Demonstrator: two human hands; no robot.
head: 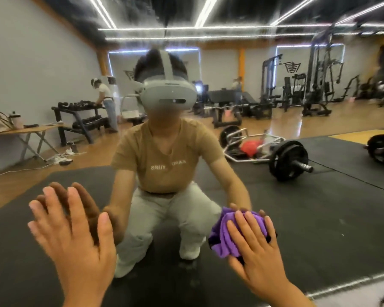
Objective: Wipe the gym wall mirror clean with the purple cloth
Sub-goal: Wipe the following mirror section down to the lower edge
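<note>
Two hands on mirror (319, 196): left hand (73, 238) fingers spread; right hand (256, 244) fingers pressing one purple cloth (226, 235).

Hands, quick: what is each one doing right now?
Left hand: open, fingers straight and spread, flat at the mirror, holding nothing.
Right hand: open, straight fingers pressing the purple cloth against the mirror.

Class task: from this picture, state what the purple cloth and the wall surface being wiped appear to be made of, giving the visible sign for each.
Purple cloth: soft woven fabric, matte, probably microfibre; it bunches into folds under the right hand.
Mirror: glass, glossy; it reflects the person and gym, with faint streaks near the top.
</note>
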